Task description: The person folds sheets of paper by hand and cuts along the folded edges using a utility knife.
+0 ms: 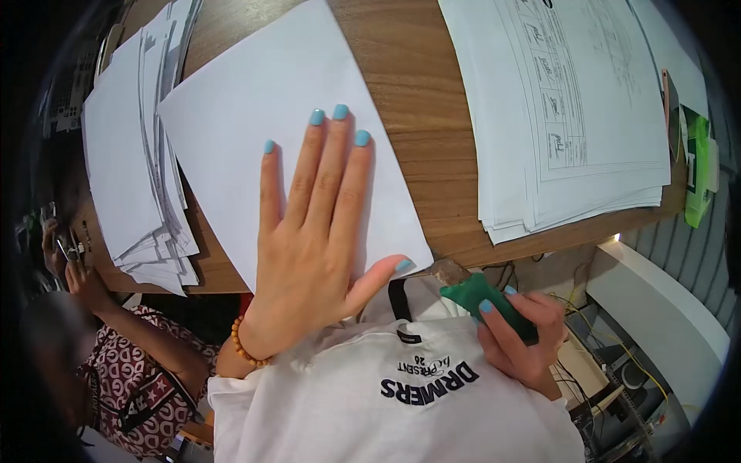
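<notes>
My left hand [309,224] lies palm down with fingers spread on a sheaf of blank white paper [255,85] at the table's edge. An orange beaded bracelet [245,343] circles its wrist. Just past the lower right corner of the paper, my right hand [529,339] is wrapped round a green hand-held object [478,297]. Its brownish, shiny tip points at the table edge close to the paper's corner. My fingers cover part of it, and I cannot tell its kind.
A stack of printed sheets [579,131] lies on the right of the wooden table [413,100], an uneven paper pile [123,154] on the left. A green-and-white item [698,174] sits at the right edge. Another person [147,370] works at lower left. Cables [641,363] hang below right.
</notes>
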The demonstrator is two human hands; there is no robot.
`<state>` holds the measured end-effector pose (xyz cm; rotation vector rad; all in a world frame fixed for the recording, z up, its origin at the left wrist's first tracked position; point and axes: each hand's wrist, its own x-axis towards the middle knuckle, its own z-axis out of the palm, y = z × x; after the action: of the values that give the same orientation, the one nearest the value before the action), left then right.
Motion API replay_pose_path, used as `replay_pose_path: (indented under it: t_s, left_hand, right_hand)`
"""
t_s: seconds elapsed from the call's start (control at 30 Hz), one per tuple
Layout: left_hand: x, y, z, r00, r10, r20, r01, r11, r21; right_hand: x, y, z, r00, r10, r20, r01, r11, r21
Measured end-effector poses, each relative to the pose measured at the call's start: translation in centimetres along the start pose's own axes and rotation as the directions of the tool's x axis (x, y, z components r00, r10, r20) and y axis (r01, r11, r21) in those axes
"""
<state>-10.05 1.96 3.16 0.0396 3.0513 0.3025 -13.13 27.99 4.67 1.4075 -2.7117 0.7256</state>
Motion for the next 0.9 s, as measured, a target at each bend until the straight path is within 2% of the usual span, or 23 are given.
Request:
replay_pose_path:
  t_s: [0.17, 0.27, 0.33, 0.43, 0.53, 0.9]
  left_hand:
    - [-0.4, -0.4, 0.0, 1.0, 0.004, 0.004, -0.004, 1.0, -0.001]
    - [-0.3, -0.3, 0.0, 1.0, 0.014, 0.003, -0.014, 1.0, -0.003]
    - [-0.3, -0.3, 0.0, 1.0, 0.013, 0.002, -0.013, 1.0, -0.005]
    - [-0.2, -0.3, 0.0, 1.0, 0.016, -0.004, -0.016, 1.0, -0.024]
    - [-0.3, -0.4, 0.0, 1.0, 0.015, -0.005, -0.015, 0.999, -0.042]
    - [-0.3, -0.2, 0.1, 1.0, -0.001, -0.028, -0.002, 0.996, -0.09]
  right_hand:
    - [-0.3, 0.4, -0.4, 1.0, 0.025, 0.013, -0.026, 0.997, 0.066]
    - [0.1, 0.4, -0.8, 0.999, 0.012, 0.037, -0.013, 1.0, 0.018]
    - [1.0, 0.3, -0.6, 0.998, -0.07, 0.007, 0.07, 0.996, -0.05]
    - [2.6, 0.6, 0.1, 0.995, -0.059, -0.08, 0.053, 0.996, -0.069]
    - [3.5, 0.9, 0.3, 0.991, -0.096, -0.09, 0.088, 0.992, -0.089]
    - [5.6, 0.5, 1.1, 0.99, -0.081, -0.116, 0.07, 0.993, -0.097]
